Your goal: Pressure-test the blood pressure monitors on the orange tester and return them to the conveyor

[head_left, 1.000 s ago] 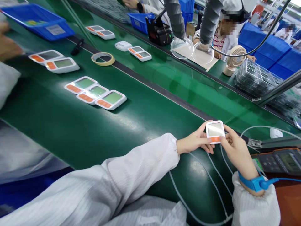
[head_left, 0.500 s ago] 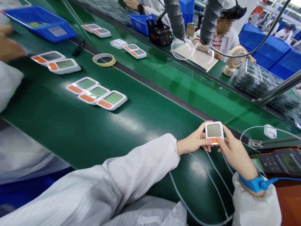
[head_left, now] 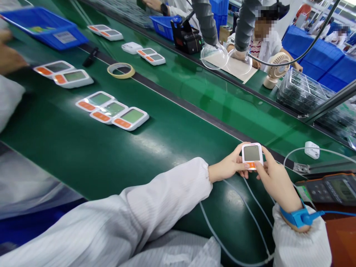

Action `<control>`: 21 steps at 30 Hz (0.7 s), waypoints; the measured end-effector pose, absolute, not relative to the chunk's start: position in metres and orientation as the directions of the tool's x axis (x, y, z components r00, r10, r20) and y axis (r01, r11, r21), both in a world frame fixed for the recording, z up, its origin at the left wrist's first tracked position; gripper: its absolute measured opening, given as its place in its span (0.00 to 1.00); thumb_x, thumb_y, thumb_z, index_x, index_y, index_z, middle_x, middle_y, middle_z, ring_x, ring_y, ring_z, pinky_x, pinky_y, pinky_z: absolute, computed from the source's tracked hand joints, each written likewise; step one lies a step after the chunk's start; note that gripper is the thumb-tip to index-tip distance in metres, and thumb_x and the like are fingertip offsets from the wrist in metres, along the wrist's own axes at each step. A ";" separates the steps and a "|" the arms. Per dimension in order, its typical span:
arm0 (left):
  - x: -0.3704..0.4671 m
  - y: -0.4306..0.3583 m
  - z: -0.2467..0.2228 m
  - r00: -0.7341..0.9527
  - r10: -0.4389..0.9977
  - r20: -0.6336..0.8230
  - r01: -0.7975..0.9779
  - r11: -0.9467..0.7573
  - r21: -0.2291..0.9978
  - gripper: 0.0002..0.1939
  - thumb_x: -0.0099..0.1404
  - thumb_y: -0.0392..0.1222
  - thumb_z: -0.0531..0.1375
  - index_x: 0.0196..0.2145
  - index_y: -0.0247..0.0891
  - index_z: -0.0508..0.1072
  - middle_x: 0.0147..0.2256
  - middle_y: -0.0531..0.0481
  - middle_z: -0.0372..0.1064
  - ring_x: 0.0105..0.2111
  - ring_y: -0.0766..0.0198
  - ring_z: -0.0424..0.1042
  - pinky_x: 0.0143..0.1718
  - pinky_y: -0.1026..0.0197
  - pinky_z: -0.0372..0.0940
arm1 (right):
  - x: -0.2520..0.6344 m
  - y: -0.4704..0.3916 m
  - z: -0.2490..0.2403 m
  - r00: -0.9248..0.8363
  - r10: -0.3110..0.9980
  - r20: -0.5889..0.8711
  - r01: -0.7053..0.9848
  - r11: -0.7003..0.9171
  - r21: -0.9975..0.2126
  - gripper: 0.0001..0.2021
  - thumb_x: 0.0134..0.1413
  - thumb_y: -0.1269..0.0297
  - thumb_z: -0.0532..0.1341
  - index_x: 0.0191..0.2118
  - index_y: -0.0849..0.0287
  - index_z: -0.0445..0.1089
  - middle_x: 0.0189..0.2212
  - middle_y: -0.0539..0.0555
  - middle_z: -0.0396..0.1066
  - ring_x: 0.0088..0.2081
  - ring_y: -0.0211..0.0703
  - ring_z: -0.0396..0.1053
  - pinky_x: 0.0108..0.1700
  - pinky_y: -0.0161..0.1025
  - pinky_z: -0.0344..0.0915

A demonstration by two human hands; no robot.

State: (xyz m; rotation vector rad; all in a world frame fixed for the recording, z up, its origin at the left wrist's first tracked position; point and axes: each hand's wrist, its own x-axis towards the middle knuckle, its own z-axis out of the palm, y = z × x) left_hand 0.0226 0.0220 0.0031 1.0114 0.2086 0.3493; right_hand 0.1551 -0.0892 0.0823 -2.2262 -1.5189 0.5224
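Note:
Between both hands I hold a small white electronic device point(head_left: 251, 153) with a grey screen and an orange button strip, its face turned toward me. My left hand point(head_left: 228, 167) grips its left side, thumb by the lower edge. My right hand point(head_left: 271, 174) grips the right side, with the thumb on the orange strip. A blue wrist strap point(head_left: 298, 217) circles my right wrist. Thin pale cables point(head_left: 247, 207) run across the bench below my hands. Further left lies a group of three similar devices point(head_left: 132, 118), overlapping, with greenish screens.
More devices point(head_left: 72, 78) lie at left beside a roll of tape point(head_left: 121, 71) and a blue bin point(head_left: 63, 37). A co-worker's blurred hand point(head_left: 11, 59) is at far left. A moving belt point(head_left: 194, 89) carries further devices. A meter point(head_left: 330, 189) stands at right.
Devices on the far belt have shifted left, as has the white one at right. My hands keep the same hold on the device; the co-worker's hand at left has moved slightly.

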 end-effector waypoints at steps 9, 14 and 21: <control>0.024 0.023 0.002 0.928 0.374 -0.010 -0.186 0.484 0.855 0.45 0.60 0.47 0.68 0.66 0.44 0.47 0.30 0.52 0.73 0.23 0.66 0.73 0.24 0.67 0.65 | 0.154 -0.088 0.080 0.368 0.925 -0.091 0.797 -0.364 -0.482 0.29 0.63 0.56 0.50 0.66 0.62 0.55 0.27 0.54 0.75 0.28 0.51 0.74 0.31 0.40 0.66; 0.023 0.023 0.004 0.928 0.374 -0.003 -0.193 0.488 0.851 0.45 0.60 0.47 0.68 0.65 0.43 0.46 0.29 0.52 0.73 0.23 0.65 0.73 0.25 0.66 0.66 | 0.154 -0.088 0.079 0.373 0.924 -0.082 0.799 -0.365 -0.479 0.29 0.62 0.56 0.50 0.66 0.62 0.55 0.26 0.54 0.74 0.27 0.50 0.74 0.30 0.40 0.65; 0.025 0.023 0.002 0.928 0.372 0.007 -0.202 0.487 0.850 0.45 0.59 0.47 0.69 0.65 0.43 0.46 0.29 0.53 0.73 0.23 0.66 0.73 0.24 0.68 0.65 | 0.154 -0.088 0.080 0.374 0.922 -0.104 0.803 -0.378 -0.462 0.28 0.63 0.57 0.51 0.67 0.60 0.54 0.28 0.54 0.75 0.28 0.49 0.75 0.32 0.38 0.66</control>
